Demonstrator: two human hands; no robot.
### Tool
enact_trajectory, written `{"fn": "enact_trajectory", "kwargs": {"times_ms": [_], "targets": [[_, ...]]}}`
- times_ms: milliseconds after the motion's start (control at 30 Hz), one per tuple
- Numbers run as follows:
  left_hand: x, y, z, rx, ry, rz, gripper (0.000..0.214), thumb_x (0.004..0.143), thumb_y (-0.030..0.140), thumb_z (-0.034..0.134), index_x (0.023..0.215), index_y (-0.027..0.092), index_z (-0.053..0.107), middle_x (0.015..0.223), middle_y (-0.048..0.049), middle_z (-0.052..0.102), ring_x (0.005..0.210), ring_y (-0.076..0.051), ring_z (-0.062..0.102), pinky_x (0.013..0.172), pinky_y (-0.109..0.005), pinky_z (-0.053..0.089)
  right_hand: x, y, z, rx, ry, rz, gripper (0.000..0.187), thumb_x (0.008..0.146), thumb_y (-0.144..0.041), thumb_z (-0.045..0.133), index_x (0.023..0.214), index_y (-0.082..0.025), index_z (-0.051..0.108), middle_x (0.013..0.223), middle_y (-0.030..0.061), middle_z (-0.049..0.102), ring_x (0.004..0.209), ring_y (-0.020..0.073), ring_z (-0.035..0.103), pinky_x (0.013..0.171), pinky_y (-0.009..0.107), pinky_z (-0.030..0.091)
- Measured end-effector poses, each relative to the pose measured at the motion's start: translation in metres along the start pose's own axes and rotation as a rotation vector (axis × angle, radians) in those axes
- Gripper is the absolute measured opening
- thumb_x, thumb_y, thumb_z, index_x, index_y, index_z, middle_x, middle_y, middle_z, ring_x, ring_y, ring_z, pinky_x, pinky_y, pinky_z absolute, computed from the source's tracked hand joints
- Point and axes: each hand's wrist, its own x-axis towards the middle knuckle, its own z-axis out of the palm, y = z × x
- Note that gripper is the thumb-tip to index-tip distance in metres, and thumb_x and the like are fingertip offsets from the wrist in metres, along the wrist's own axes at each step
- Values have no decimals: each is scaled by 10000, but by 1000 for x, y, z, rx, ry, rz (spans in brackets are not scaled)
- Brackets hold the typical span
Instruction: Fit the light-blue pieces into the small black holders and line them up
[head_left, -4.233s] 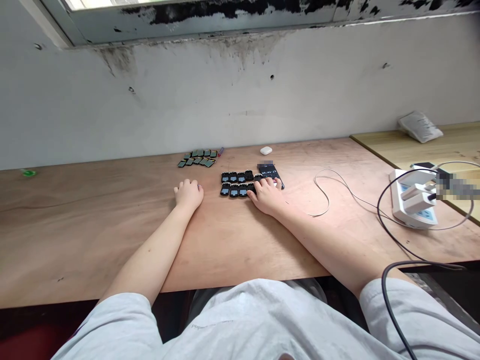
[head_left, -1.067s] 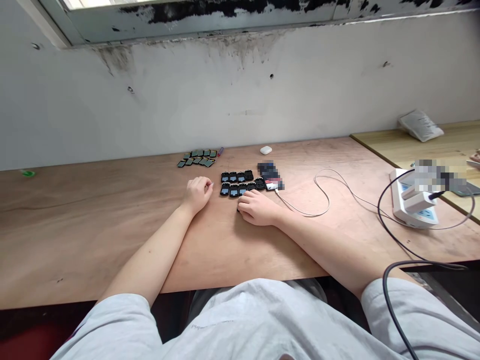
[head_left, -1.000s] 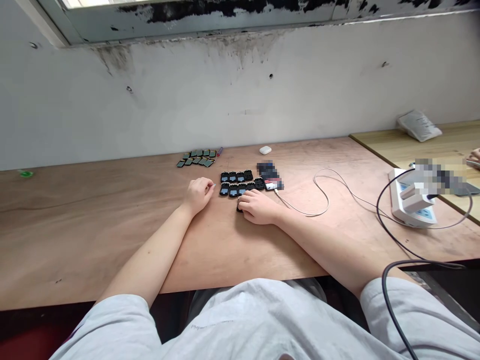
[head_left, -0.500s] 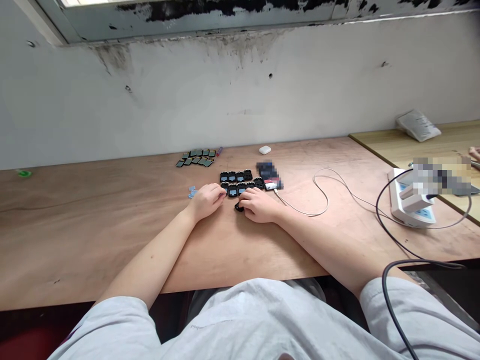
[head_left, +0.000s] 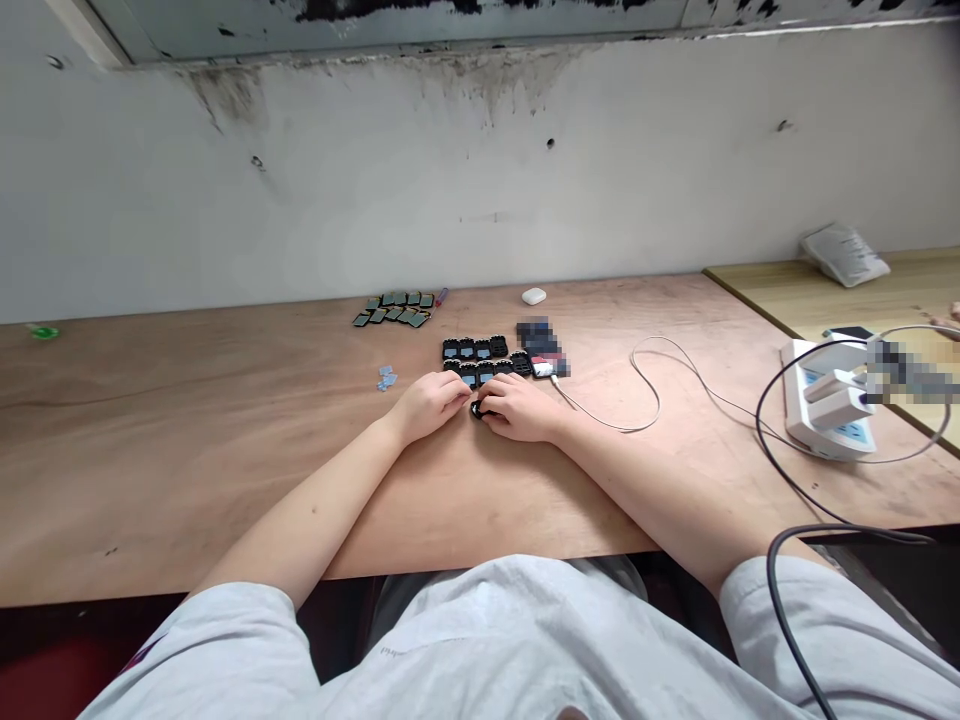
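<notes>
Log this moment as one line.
right hand: holds black part; left hand: close beside it, grip unclear; blue pieces: loose on tabletop; black cases: two rows beyond hands

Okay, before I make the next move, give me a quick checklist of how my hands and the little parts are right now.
1. Lone black case steadied: ok, the fingers of the right hand are on it.
2. Left hand close to that case: ok, its fingertips are just beside it.
3. Blue piece in the left hand: cannot tell, the fingers hide it.
4. Loose blue pieces in easy reach: ok, on the tabletop near the left hand.
5. All lined-up black cases showing blue: not ok, the right-end ones show none.
</notes>
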Motion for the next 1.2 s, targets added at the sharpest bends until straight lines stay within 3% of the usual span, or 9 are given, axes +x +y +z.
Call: {"fn": "enact_trajectory", "kwargs": {"times_ms": [333, 600, 767, 967, 1200], "targets": [[1, 12, 10, -266, 16, -13, 172, 1016, 297, 592, 970, 214, 736, 1032, -85, 727, 958, -201, 692, 865, -360, 595, -1, 5, 2, 147, 31, 29, 96, 964, -241, 668, 969, -200, 755, 1118, 96, 713, 1012, 231, 638, 913, 378, 533], [5, 12, 11, -338, 5, 44, 137, 987, 308, 659, 966, 241, 776, 960, -60, 776, 960, -217, 685, 904, -412, 576, 0, 7, 0, 235, -4, 88, 106, 937, -295, 739, 917, -191, 739, 1135, 105, 711, 1025, 232, 662, 892, 364, 561], [4, 14, 12, -276, 67, 9, 137, 988, 312, 659, 958, 244, 774, 951, -61, 727, 911, -202, 643, 835, -372, 560, 0, 7, 2, 246, 7, 93, 100, 949, -279, 721, 927, -184, 742, 1137, 109, 718, 1010, 230, 670, 889, 361, 560], [4, 16, 11, -324, 21, -43, 167, 1027, 293, 587, 990, 236, 739, 949, -48, 662, 872, -166, 650, 773, -299, 559, 2, 6, 1, 301, -7, 119, 39, 916, -213, 734, 902, -187, 708, 1105, 92, 701, 996, 218, 649, 860, 337, 551], [6, 16, 7, -367, 193, -142, 108, 1007, 248, 621, 974, 226, 721, 986, -45, 652, 893, -156, 664, 799, -287, 577, 2, 8, 3, 295, 5, 115, 67, 909, -197, 726, 884, -197, 664, 1057, 73, 687, 961, 213, 621, 842, 330, 524]]}}
